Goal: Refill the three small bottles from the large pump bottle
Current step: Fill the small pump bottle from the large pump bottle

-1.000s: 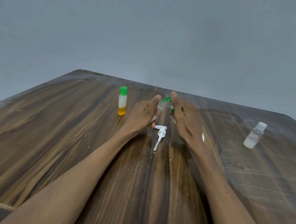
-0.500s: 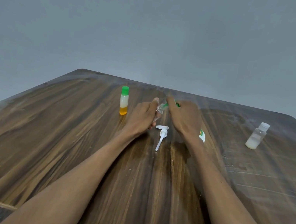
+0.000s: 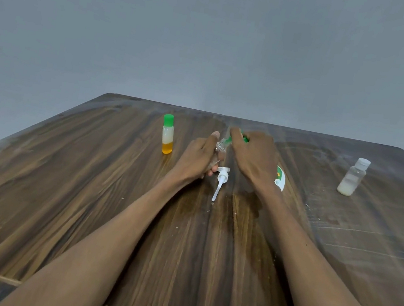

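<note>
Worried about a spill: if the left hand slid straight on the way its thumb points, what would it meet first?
Probably the large bottle tilted in the right hand, just beyond the left hand and the small clear bottle it holds. Depth is uncertain.

Wooden table [image 3: 82, 200] lies open from 4 through 8 o'clock. A pump head [image 3: 220, 182] lies at centre. Green-capped bottle [image 3: 167, 134] stands at 10 o'clock, white-capped bottle [image 3: 352, 176] at 2 o'clock.
</note>
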